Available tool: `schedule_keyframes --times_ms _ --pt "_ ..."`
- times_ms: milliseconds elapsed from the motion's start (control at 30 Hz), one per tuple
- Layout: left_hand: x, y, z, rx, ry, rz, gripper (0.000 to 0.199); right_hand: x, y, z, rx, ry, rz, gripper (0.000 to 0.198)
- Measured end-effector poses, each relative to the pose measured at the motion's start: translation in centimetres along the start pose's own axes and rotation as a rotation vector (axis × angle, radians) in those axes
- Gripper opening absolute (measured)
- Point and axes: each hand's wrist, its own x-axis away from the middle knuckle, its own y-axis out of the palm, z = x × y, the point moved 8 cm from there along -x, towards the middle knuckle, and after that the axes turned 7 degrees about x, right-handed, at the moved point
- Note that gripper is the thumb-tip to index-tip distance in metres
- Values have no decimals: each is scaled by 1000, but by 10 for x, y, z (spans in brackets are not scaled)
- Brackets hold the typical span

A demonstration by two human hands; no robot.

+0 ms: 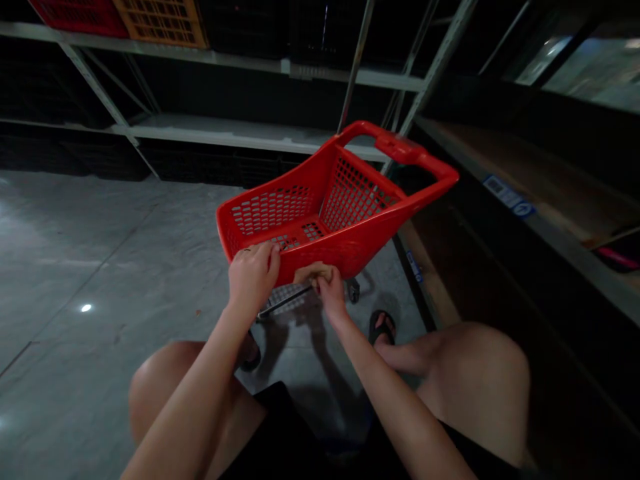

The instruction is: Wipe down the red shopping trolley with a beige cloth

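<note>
A red plastic shopping cart (350, 243) stands before my knees, its handle up at the right. My left hand (254, 272) is closed over the near rim of its basket, fingers hooked inside. Against the outside of the near wall, my right hand (331, 292) pinches a crumpled light-brown cloth (314, 271). The cloth lies at the lower part of the wall; some of it is hidden by my fingers. Inside the basket no goods show.
Behind the cart runs a metal shelf rack (225, 137) with dark crates and an orange crate (163, 20) on top. A wooden shelf (540, 180) with label strips lines the right side. Grey concrete floor (100, 267) spreads at left. A caster (354, 290) shows under the cart.
</note>
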Motion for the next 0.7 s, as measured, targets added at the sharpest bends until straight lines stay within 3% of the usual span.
schedule_keyframes --times_ms 133,267,467,600,700 --pt "-25 26 67 140 111 -73 33 -11 -77 -92 427 -508 232 55" --pt "-34 48 108 193 185 -60 34 -32 -120 -135 850 -726 303 57" --pt "-27 65 86 365 208 7 41 -52 -154 -143 1167 -988 192 44" --pt "-21 60 77 386 197 -11 40 -54 -191 -151 1171 -961 327 44" --pt "-17 48 85 241 137 -26 36 -46 -207 -162 1124 -941 353 44"
